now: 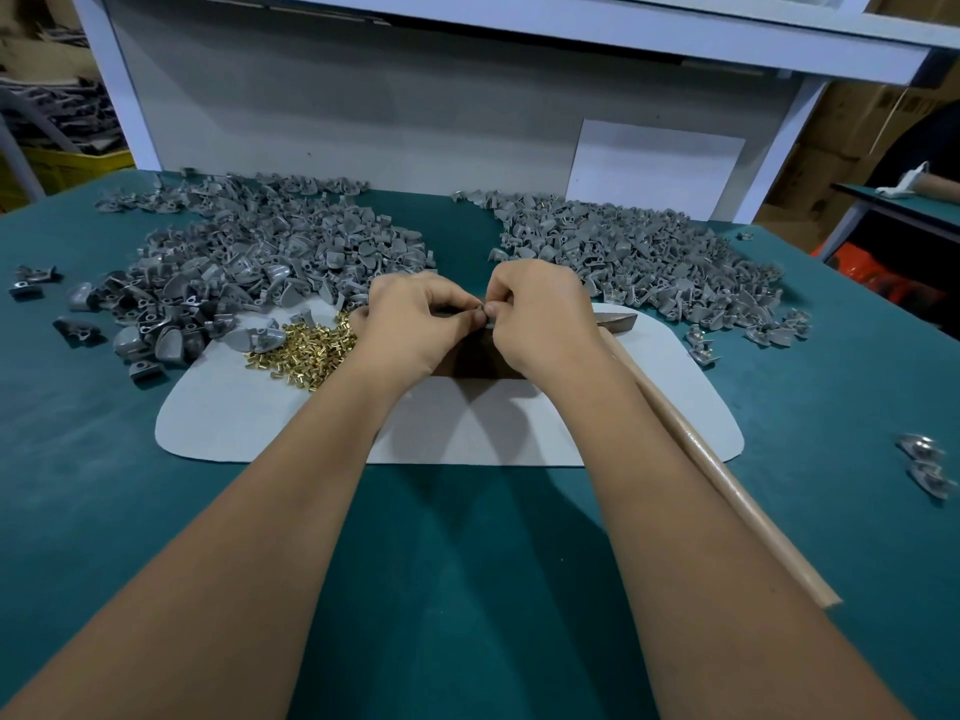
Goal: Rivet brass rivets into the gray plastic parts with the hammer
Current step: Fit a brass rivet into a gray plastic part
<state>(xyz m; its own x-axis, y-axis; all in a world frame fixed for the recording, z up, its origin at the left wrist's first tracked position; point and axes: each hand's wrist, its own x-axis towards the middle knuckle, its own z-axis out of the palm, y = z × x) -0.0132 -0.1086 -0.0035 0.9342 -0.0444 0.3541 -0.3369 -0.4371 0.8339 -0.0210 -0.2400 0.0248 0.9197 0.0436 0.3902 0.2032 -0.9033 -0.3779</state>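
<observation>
My left hand [415, 319] and my right hand [540, 314] meet fingertip to fingertip above a dark block [475, 358] on the white mat [270, 423]. Between the fingertips of both hands sits a small gray plastic part [487, 308], mostly hidden; whether a rivet is in it cannot be told. A heap of brass rivets [306, 350] lies just left of my left hand. The hammer [696, 439] lies on the mat under my right forearm, its dark head [615, 320] to the right of my right hand and its wooden handle pointing toward me.
A large heap of gray parts [244, 262] covers the green table [104, 511] at the back left, another heap [649, 262] at the back right. Two loose parts [924, 462] lie at the right edge. A white backboard [363, 96] closes the rear.
</observation>
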